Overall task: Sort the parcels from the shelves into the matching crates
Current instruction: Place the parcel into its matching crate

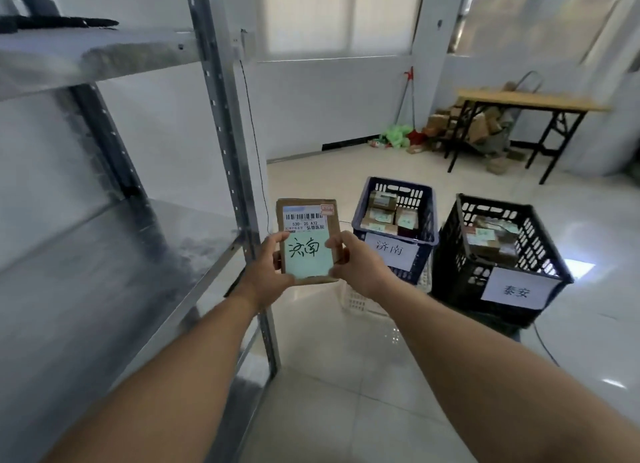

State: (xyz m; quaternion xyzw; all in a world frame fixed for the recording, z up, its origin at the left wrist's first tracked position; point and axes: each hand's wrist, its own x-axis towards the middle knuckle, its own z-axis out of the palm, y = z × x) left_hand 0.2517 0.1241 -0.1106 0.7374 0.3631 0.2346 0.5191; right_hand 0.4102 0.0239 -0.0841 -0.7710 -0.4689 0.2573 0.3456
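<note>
Both hands are up in front of the person, holding one parcel [306, 241] between them. The left hand [268, 272] grips its lower left edge with the thumb curled over the front. The right hand [360, 265] pinches its right edge, fingers bent round it.

A grey metal shelving rack [221, 123] fills the left side, and the parcel is held in the air just to the right of its front post. Against the far wall stands a wooden-topped bench [530, 100] on black legs, with a heap of cardboard boxes [479, 126] under it.

On the tiled floor to the right sits a black crate [457, 254] with a white paper sign reading 泰安 and parcels inside. Just left of it a blue crate [428, 216], also holding parcels, bears a sign reading 济南. It sits behind and right of the held parcel.

The parcel is a flat brown cardboard packet, upright and facing the camera. It has a barcoded shipping label at the top and below that a pale green note handwritten 济南.
</note>
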